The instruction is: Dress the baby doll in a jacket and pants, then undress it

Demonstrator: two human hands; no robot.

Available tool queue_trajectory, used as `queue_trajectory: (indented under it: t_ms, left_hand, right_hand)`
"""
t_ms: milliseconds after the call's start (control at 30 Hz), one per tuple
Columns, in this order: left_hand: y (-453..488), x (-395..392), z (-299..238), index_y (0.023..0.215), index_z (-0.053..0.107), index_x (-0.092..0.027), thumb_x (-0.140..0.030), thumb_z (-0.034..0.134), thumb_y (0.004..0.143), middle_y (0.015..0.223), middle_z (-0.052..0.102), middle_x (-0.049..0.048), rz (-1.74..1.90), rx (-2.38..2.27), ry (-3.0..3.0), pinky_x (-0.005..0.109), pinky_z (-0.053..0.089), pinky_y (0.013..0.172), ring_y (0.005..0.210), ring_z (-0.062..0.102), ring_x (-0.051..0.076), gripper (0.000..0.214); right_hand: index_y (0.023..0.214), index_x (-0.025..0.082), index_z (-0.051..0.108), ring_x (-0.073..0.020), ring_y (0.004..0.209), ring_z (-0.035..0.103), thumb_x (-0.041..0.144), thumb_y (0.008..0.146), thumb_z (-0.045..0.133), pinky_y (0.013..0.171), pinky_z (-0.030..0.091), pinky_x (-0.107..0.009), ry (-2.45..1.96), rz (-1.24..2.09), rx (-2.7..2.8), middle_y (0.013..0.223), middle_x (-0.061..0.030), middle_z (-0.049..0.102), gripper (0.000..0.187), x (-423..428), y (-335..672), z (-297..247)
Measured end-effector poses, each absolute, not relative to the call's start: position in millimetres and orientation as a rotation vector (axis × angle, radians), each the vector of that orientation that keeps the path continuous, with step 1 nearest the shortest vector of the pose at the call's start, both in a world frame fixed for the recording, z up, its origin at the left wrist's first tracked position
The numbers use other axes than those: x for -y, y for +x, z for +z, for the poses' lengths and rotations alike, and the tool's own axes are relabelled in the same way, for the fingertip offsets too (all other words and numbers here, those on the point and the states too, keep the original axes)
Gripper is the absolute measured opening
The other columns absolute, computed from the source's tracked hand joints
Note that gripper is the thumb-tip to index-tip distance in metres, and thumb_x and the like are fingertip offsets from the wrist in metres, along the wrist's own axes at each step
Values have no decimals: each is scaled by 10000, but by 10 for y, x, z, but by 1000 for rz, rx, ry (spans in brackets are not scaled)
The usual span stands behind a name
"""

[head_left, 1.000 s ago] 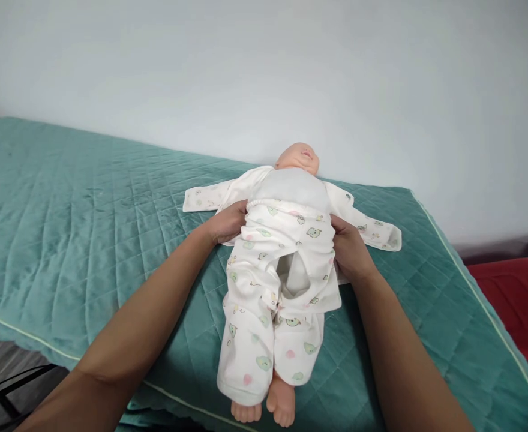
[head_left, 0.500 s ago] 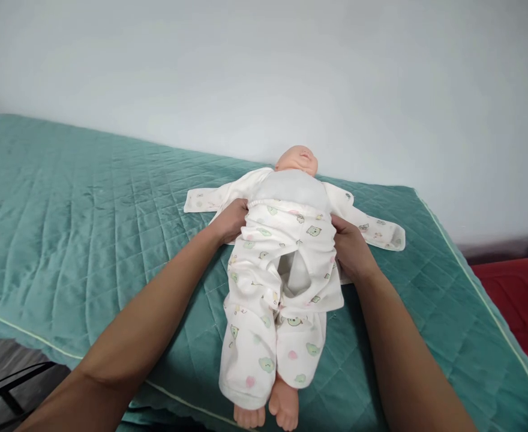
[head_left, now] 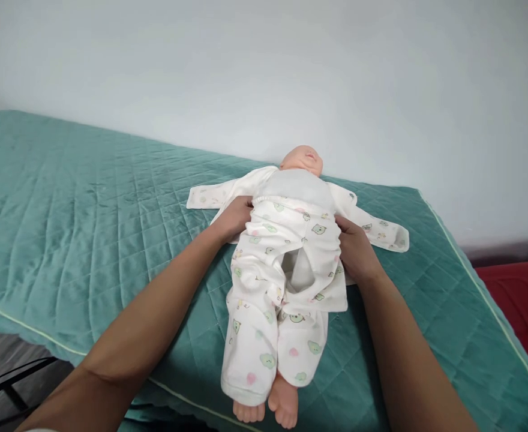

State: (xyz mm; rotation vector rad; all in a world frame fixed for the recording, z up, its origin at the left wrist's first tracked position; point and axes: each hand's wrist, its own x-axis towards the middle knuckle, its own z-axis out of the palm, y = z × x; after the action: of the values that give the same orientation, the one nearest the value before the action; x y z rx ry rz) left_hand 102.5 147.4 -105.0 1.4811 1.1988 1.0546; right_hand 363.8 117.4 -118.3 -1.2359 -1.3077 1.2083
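A baby doll (head_left: 300, 161) lies on its back, head towards the wall and bare feet towards me. It wears white printed baby pants (head_left: 250, 336) with an opening at the crotch, pulled up to its belly. A white baby shirt (head_left: 383, 233) lies spread open at its sides, sleeves stretched outward. My left hand (head_left: 234, 219) is closed on the pants' waistband at the doll's left-hand side in view. At the opposite side my right hand (head_left: 356, 249) grips the waistband too. The fingertips of both hands are hidden behind the fabric.
The doll rests on a bed with a green quilted cover (head_left: 111, 240), close to a pale wall (head_left: 264, 72). A red plastic object (head_left: 516, 300) stands beyond the right edge. At lower left a black metal frame (head_left: 16, 384) shows above the floor.
The view has shifted slightly, so doll and hands appear a little further right. Both hands keep their hold at the pants' sides, and the waistband sits about the same.
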Motion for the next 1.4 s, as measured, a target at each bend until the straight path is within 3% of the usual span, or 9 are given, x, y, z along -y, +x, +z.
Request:
queue_trajectory:
  t_ms: [133, 267, 533, 700, 933, 1033, 1167, 1300, 1400]
  left_hand:
    - [985, -1518, -1109, 711, 663, -142, -246, 633, 703, 664, 652, 17, 1089, -1198, 1461, 304, 494, 663, 727, 615, 215, 108]
    - [973, -1571, -1204, 849, 625, -186, -184, 573, 760, 785, 666, -5, 1306, -1346, 1505, 290, 495, 714, 746, 614, 173, 103]
    - [1030, -1540, -1158, 990, 627, -221, -223, 543, 907, 1159, 649, 62, 1606, -1165, 1872, 357, 510, 999, 1149, 610, 197, 118]
    - [990, -1475, -1031, 967, 667, -233, -343, 617, 929, 1482, 509, 76, 1372, -991, 2145, 448, 361, 1200, 1444, 428, 248, 126]
    - [952, -1409, -897, 876, 630, -220, -425, 716, 867, 1587, 412, 76, 1067, -987, 2172, 513, 304, 1228, 1513, 315, 290, 223]
    - [948, -1384, -867, 859, 623, -219, -418, 731, 859, 1556, 433, 83, 1063, -982, 2262, 503, 299, 1223, 1504, 301, 293, 227]
    - [982, -1331, -859, 827, 623, -214, -407, 709, 882, 1334, 558, 100, 1107, -985, 2259, 394, 471, 1030, 1324, 475, 258, 218]
    - [1044, -1344, -878, 808, 602, -204, -382, 676, 906, 1159, 596, 79, 1213, -958, 2217, 300, 499, 809, 1063, 578, 194, 216]
    - [1082, -1401, -880, 794, 577, -201, -372, 658, 912, 1069, 637, 58, 1235, -954, 2192, 302, 478, 802, 987, 588, 184, 223]
  right_hand:
    - [874, 220, 699, -142, 599, 575, 347, 760, 707, 536, 426, -260, -1344, 1142, 1242, 739, 19, 690, 170, -1194, 3714, -1210]
    - [830, 217, 670, -110, 531, 476, 374, 790, 697, 488, 347, -253, -1467, 930, 1282, 681, 33, 616, 165, -1208, 3731, -1194]
    - [854, 228, 646, -152, 799, 556, 337, 835, 705, 728, 456, -292, -1291, 669, 1381, 868, 4, 621, 126, -1106, 3570, -1060]
    - [813, 226, 625, -143, 815, 531, 308, 843, 708, 748, 441, -291, -1169, 822, 1484, 921, 4, 580, 120, -1107, 3615, -1034]
    - [812, 247, 627, -186, 991, 554, 268, 839, 722, 800, 452, -307, -1047, 812, 1545, 1010, -19, 570, 102, -1135, 3640, -1070]
    - [885, 273, 653, -214, 1116, 550, 266, 843, 731, 865, 464, -337, -985, 783, 1570, 1142, -34, 573, 89, -1122, 3627, -1071]
    - [946, 280, 648, -248, 1211, 526, 345, 871, 716, 948, 454, -390, -1028, 784, 1720, 1273, -52, 535, 121, -1102, 3645, -1039]
    - [912, 260, 599, -262, 1240, 482, 417, 883, 697, 1033, 410, -428, -1112, 714, 1905, 1278, -73, 480, 188, -1106, 3688, -990]
    - [825, 241, 571, -261, 1242, 459, 439, 906, 673, 1088, 359, -435, -1090, 667, 2026, 1221, -74, 465, 237, -1145, 3710, -973]
